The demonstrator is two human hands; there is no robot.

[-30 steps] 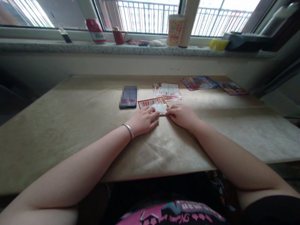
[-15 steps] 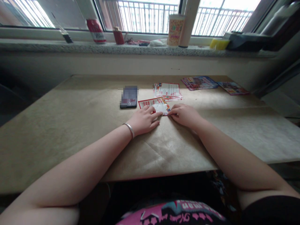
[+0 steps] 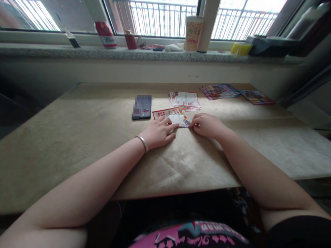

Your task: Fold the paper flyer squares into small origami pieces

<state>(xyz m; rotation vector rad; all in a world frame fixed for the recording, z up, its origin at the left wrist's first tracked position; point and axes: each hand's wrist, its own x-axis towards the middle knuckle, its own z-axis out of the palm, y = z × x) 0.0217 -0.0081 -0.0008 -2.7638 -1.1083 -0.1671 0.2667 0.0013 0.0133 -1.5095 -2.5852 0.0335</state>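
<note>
Left hand (image 3: 158,132) flat on the table (image 3: 77,144), palm down, fingers stretched toward 2 o'clock, tips pressing the near left edge of the leaflet (image 3: 172,116). Not closed around it; only pressing down. Silver bangle (image 3: 142,143) on that wrist.

Right hand (image 3: 208,125) at 3 o'clock of the leaflet, knuckles up, fingers curled inward, tips pinching or pressing the leaflet's near right corner; cannot tell whether that corner sits between thumb and finger or merely under them.

Leaflet near the table's middle, red-and-white print up at the far edge, a white folded part toward the hands. Lying flat, between both hands.

Phone (image 3: 141,106) just beside the leaflet at 9 o'clock, screen up, not touching either hand. Stack of similar leaflets (image 3: 184,100) just beyond at 1 o'clock. Two coloured flyers (image 3: 219,91) and (image 3: 256,96) farther off at 2 o'clock, near the table's far right corner.

Along the sill (image 3: 51,51) at 12 o'clock: red can (image 3: 105,33), small red holder (image 3: 130,39), patterned cup (image 3: 193,33), tall pale cylinder (image 3: 207,24) touching or just beside the cup, yellow sponge (image 3: 240,49).
</note>
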